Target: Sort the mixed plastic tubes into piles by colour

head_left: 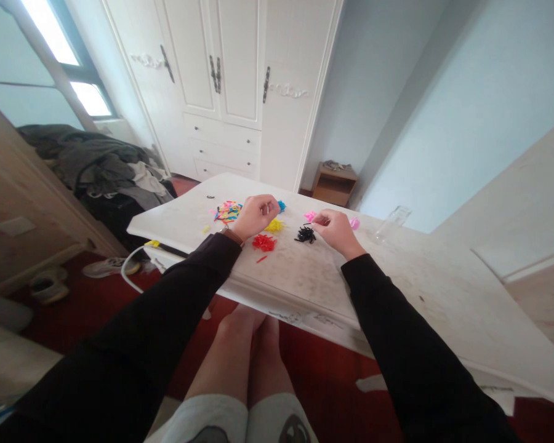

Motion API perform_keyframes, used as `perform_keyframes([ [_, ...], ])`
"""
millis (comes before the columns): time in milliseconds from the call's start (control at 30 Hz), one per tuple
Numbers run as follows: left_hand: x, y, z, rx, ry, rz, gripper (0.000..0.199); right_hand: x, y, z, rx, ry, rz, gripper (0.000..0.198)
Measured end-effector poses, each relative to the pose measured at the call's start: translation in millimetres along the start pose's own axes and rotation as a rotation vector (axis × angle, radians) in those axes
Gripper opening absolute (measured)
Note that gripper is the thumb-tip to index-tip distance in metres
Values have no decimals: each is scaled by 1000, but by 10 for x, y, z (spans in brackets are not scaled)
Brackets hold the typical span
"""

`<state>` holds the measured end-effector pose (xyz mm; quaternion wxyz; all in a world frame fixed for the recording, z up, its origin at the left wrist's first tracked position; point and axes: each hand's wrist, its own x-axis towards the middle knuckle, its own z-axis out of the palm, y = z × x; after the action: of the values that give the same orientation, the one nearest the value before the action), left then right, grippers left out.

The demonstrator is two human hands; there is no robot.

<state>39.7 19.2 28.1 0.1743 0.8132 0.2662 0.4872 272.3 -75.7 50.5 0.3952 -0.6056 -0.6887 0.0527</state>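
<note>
My left hand (257,216) is closed in a pinch above the table, between a mixed-colour pile of small strips (228,211) and a yellow pile (274,226). What its fingers hold, if anything, is too small to make out. My right hand (336,231) pinches at the upper edge of a black pile (306,234); a small black strip (307,224) shows at its fingertips. Nearer to me lies a red pile (264,242), with one red strip (261,259) apart from it. A blue pile (281,206) is partly hidden behind my left hand. Pink pieces (309,216) lie beyond the black ones.
More pink pieces (354,223) and a clear glass container (394,223) are right of my right hand on the white table (305,277). A white cable (128,274) hangs at the table's left end. Behind stand a white wardrobe (240,98) and a small wooden cabinet (335,184).
</note>
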Motion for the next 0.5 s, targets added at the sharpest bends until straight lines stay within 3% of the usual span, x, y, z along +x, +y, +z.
perform_keyframes([
  [233,-6,14,3,-14,3,0,15,-4,69,-32,-56,-91,2,10],
  [500,0,0,-11,-20,0,-50,16,29,155,24,-74,45,16,19],
])
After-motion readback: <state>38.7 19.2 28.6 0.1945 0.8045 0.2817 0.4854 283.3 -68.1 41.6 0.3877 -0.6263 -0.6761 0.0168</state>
